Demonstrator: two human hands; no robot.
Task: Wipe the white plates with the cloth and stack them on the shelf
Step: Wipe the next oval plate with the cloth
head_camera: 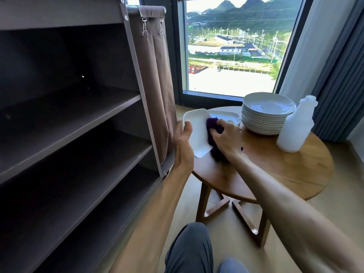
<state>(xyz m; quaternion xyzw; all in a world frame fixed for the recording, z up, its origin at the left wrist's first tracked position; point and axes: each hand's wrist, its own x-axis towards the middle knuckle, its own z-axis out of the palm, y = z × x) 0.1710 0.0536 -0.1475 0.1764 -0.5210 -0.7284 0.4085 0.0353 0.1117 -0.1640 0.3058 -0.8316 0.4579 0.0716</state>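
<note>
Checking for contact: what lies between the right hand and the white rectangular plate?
In the head view, a dark purple cloth sits between the right hand and the white rectangular plate.

- left hand: bare, no glove, no ring or watch visible
- right hand: bare too, nothing on the wrist
- both forearms bare all the way to the frame edge, no sleeve in view
- legs: grey-blue trousers, smooth fabric, soft folds at the knee
- second knee at the bottom edge, same grey-blue cloth
- no markings or logos readable on the clothing
</note>
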